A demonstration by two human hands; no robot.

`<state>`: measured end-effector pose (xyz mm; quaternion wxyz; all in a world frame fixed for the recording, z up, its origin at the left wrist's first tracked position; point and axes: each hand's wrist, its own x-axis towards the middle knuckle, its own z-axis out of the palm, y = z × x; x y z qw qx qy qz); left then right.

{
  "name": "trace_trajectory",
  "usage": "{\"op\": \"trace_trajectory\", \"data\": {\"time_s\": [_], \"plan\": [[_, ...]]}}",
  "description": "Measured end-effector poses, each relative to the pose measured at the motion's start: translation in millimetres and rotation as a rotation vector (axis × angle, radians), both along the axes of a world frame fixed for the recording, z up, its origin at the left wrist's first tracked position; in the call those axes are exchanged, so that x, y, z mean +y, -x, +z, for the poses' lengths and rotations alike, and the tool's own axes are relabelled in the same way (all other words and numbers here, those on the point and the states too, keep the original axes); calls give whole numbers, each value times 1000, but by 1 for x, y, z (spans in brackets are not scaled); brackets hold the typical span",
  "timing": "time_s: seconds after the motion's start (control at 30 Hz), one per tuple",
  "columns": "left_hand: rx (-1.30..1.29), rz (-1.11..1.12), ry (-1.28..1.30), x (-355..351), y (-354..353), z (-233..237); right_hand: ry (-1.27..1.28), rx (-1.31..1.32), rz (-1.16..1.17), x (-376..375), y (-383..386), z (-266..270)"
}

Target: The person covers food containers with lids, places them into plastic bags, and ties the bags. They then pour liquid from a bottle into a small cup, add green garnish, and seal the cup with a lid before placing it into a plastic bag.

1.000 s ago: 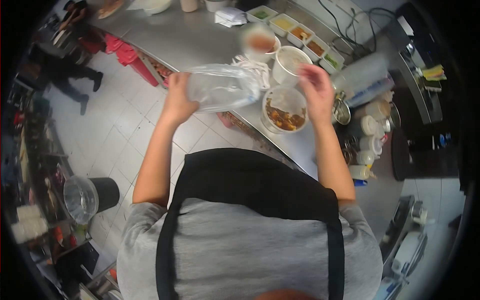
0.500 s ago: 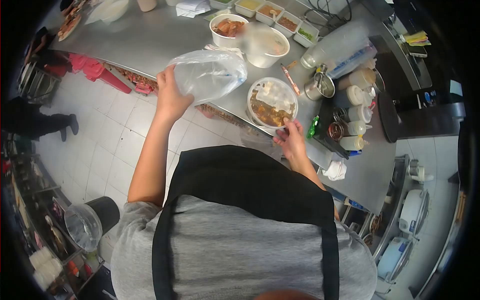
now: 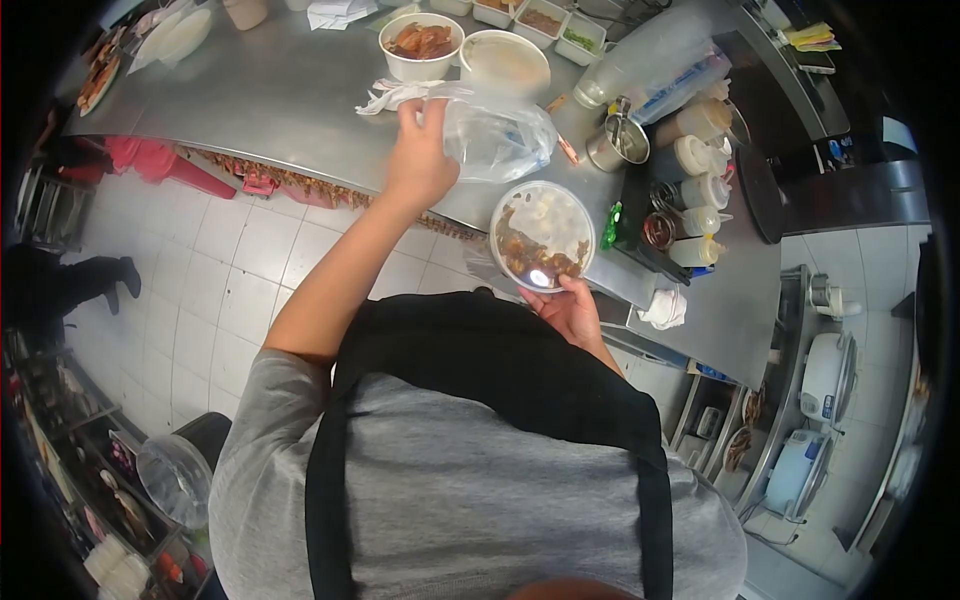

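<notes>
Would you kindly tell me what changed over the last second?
The right hand came back from the far bowls and took hold of the lidded food container at its near rim. The left hand, still gripping the clear plastic bag, carried it from the container's left to beyond it. Bowls and bottles stayed.

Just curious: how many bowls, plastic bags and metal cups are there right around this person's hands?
Lidded food bowl: 1
Other round bowls: 2
Clear plastic bag: 1
Metal cup: 1
Total: 5
</notes>
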<state>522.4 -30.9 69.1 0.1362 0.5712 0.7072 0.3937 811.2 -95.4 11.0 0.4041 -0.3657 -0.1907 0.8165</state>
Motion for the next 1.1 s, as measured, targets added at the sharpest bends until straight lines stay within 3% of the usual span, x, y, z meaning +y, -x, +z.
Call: {"op": "trace_trajectory", "data": {"time_s": [0.1, 0.43, 0.6, 0.83, 0.93, 1.07, 1.1], "plan": [[115, -40, -136, 17, -7, -14, -22, 5, 41, 0, -8, 2], [-18, -453, 45, 9, -36, -42, -37, -7, 48, -1, 9, 95], [-147, -641, 229, -1, -36, -70, -7, -23, -15, 21, 22, 80], [-189, -481, 116, 0, -33, -61, -85, -73, -14, 61, 38, 28], [-25, -422, 281, -10, -24, -36, -39, -149, -8, 73, 40, 20], [344, -488, 5, -27, -25, -45, 44, -310, -19, 75, 38, 17], [420, -529, -92, -28, -28, -53, -27, -420, 91, 74, 32, 14]]}}
